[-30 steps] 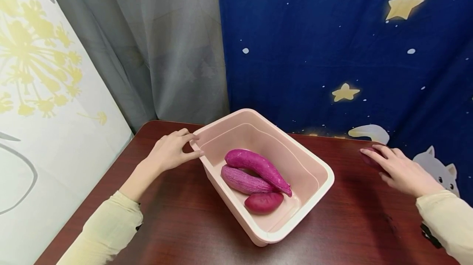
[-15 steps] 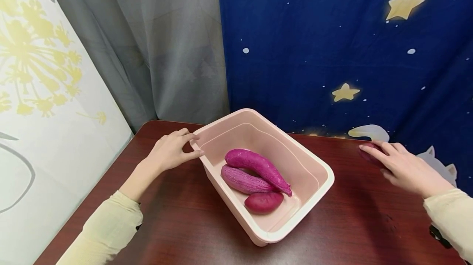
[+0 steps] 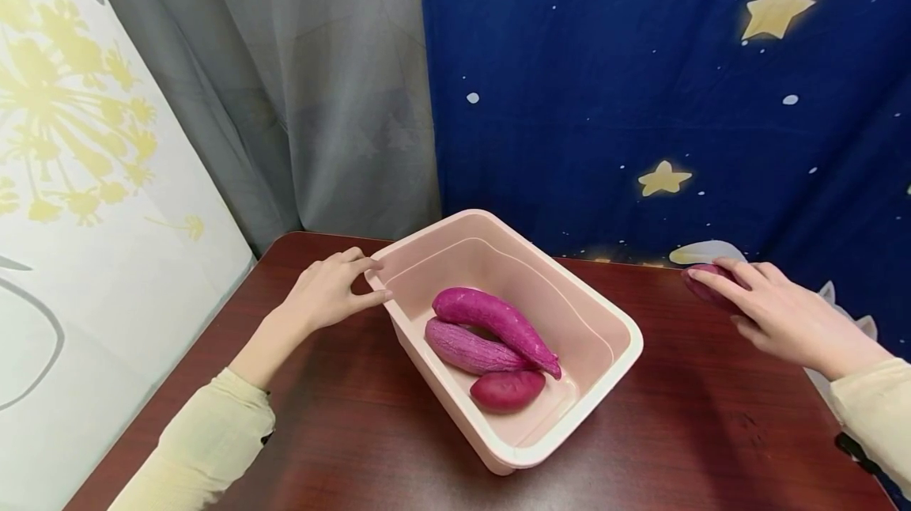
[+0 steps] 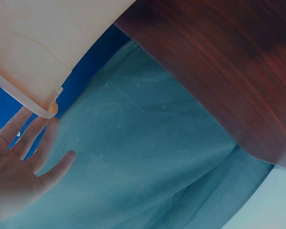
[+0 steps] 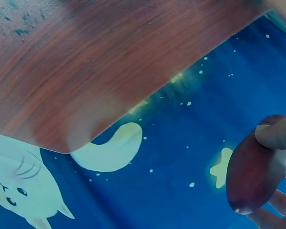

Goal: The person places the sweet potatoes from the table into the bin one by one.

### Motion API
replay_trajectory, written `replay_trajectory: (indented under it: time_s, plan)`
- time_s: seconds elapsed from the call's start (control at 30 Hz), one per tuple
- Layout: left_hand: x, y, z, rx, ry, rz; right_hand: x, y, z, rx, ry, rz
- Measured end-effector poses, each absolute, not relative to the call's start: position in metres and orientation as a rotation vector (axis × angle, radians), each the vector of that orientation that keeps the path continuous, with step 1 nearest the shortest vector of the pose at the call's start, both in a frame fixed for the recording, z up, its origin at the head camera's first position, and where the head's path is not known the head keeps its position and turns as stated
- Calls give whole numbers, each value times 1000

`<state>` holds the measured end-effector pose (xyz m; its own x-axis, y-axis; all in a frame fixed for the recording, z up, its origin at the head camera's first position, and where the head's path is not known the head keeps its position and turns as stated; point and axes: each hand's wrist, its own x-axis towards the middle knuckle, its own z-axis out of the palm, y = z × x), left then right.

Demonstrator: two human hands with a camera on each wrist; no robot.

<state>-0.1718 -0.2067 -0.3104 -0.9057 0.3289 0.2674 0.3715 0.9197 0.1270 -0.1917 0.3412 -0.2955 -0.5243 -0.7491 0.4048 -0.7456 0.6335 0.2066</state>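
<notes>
My left hand [image 3: 330, 289] holds the far-left corner of a pale pink plastic bin [image 3: 437, 337]; in the left wrist view its fingers [image 4: 34, 136] reach over the rim. Inside the bin lie a smooth, curved magenta sweet potato [image 3: 491, 316], a wrinkled, paler purple one [image 3: 473, 349] and a short, dark red one [image 3: 507, 391]. Off to the right, my right hand [image 3: 790, 317] grips another dark red sweet potato [image 5: 255, 176] over the table's far right part. Its thumb [image 5: 276, 135] presses on one side, with fingers behind.
The bin stands at an angle on a dark reddish wooden table [image 3: 342, 432]. Behind it hang a grey curtain [image 3: 349, 100] and a blue star-patterned curtain [image 3: 569, 100]. A white, yellow-printed cloth [image 3: 92, 274] borders the left side.
My right hand has lifted slightly and shifted right, and more of the sweet potato in it shows. The left hand and the bin have stayed where they were.
</notes>
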Motion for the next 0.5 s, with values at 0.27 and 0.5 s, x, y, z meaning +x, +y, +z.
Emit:
replay_trajectory:
  time_s: [0.27, 0.5]
  plan:
    - [-172, -207, -310, -528, -2829, -255, -189, 332, -282, 1169, -2376, -42]
    - [-172, -207, -311, -524, -2835, -258, -185, 319, -271, 1193, -2362, -48]
